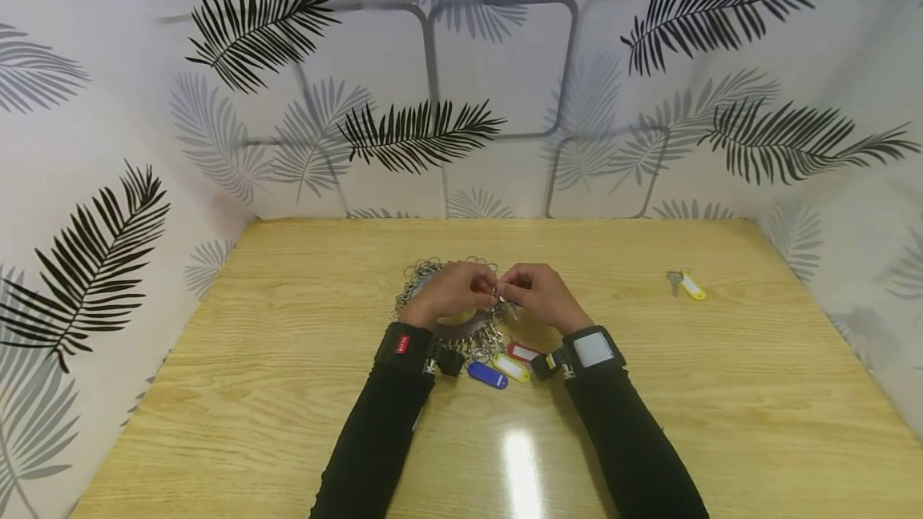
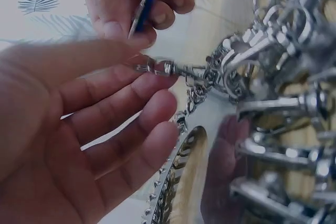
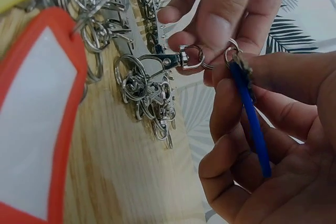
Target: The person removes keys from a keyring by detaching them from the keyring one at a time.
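Leaf-patterned walls framed the wooden table [image 1: 288,391]. At frame centre, your left hand [image 1: 450,291] pinched a clasp [image 3: 181,59], your right hand [image 1: 537,295] a blue tag [image 3: 252,124]; joining looked unfinished, spare tags [image 1: 505,367] waiting.

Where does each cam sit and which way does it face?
Head: worn on the head, looking forward and down at the wooden table; both black sleeves, left hand and right hand show.
Left wrist: looks past the left palm toward the metal clasp it pinches; right fingers hold a blue tag.
Right wrist: looks along the right hand gripping the blue tag toward the left fingers; red tag up close.
Both wrist views share the clasp and blue tag.
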Demonstrator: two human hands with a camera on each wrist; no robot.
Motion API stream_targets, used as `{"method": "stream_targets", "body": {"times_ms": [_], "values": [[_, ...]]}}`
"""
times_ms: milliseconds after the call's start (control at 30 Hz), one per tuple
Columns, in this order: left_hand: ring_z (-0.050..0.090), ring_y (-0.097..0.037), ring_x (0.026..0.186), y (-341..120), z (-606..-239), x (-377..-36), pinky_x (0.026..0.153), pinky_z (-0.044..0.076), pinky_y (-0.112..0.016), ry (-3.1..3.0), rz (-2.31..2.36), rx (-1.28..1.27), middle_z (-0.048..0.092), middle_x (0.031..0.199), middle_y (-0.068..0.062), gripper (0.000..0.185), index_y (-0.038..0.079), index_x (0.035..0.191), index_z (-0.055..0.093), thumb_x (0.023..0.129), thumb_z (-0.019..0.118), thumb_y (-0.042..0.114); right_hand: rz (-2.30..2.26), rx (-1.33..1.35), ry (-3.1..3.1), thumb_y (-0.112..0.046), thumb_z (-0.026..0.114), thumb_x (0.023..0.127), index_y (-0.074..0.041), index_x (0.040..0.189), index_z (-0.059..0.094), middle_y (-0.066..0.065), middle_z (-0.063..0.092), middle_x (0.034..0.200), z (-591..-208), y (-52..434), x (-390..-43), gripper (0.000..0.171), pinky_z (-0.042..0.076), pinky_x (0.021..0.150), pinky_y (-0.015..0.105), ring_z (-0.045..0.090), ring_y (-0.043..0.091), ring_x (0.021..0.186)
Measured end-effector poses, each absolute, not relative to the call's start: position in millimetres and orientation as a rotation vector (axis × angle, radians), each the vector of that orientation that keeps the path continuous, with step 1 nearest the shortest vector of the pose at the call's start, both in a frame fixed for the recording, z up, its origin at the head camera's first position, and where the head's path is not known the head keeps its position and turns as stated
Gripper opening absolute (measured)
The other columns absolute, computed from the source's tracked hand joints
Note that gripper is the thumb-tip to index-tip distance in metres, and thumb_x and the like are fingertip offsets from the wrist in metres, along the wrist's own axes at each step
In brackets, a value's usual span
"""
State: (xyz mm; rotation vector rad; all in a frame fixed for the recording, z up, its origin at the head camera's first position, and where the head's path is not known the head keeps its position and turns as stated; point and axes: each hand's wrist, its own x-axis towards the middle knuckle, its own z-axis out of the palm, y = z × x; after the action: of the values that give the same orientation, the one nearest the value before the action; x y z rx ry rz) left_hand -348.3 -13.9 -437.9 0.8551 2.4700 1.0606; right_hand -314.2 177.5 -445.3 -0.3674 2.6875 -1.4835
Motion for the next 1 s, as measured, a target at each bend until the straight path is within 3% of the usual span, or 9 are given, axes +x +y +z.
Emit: {"method": "stream_targets", "body": {"times_ms": [233,367,600,733,1000], "values": [[0.058,-0.021,0.076,-17.3,-439.4,-348.8,0.067,0.045,-0.031,2.45,0.954,0.91,0.066,0.092,-0.012,0.03,0.008,0.1,0.069,0.1,0.054,0.033,-1.488,-0.407,2.69,-0.017,0.065,0.094,-0.009,0.094,0.071,0.004,0.069,0.092,-447.5,178.1,-315.5,0.01,0.048,0.07,0.031,0.061,0.017,0.08],[0.06,-0.022,0.079,-19.3,-440.4,-348.9,0.07,0.046,-0.032,2.431,0.979,0.921,0.066,0.092,-0.011,0.026,0.007,0.102,0.07,0.1,0.055,0.029,-1.487,-0.436,2.676,-0.018,0.066,0.093,-0.011,0.093,0.072,0.002,0.069,0.091,-448.5,179.1,-316.0,0.009,0.048,0.071,0.032,0.061,0.017,0.081],[0.063,-0.013,0.087,-18.4,-442.4,-351.3,0.078,0.051,-0.032,2.471,1.009,0.936,0.067,0.094,0.002,0.011,0.014,0.104,0.068,0.095,0.064,0.02,-1.482,-0.426,2.69,-0.017,0.066,0.093,-0.01,0.093,0.072,0.003,0.068,0.089,-448.8,178.6,-316.3,0.009,0.048,0.07,0.032,0.06,0.017,0.08],[0.063,-0.011,0.086,-17.2,-442.0,-351.6,0.078,0.051,-0.031,2.484,1.01,0.937,0.067,0.094,0.003,0.015,0.015,0.108,0.067,0.093,0.067,0.015,-1.493,-0.398,2.681,-0.016,0.066,0.094,-0.009,0.094,0.072,0.004,0.069,0.089,-448.4,177.2,-315.9,0.01,0.049,0.071,0.031,0.061,0.017,0.081],[0.062,-0.012,0.09,-18.3,-439.9,-351.3,0.08,0.051,-0.032,2.474,1.031,0.939,0.067,0.101,0.001,0.02,0.012,0.111,0.07,0.097,0.06,0.022,-1.485,-0.424,2.686,-0.017,0.065,0.094,-0.009,0.094,0.072,0.004,0.069,0.093,-446.6,177.6,-314.4,0.01,0.048,0.07,0.032,0.061,0.018,0.082]]}}
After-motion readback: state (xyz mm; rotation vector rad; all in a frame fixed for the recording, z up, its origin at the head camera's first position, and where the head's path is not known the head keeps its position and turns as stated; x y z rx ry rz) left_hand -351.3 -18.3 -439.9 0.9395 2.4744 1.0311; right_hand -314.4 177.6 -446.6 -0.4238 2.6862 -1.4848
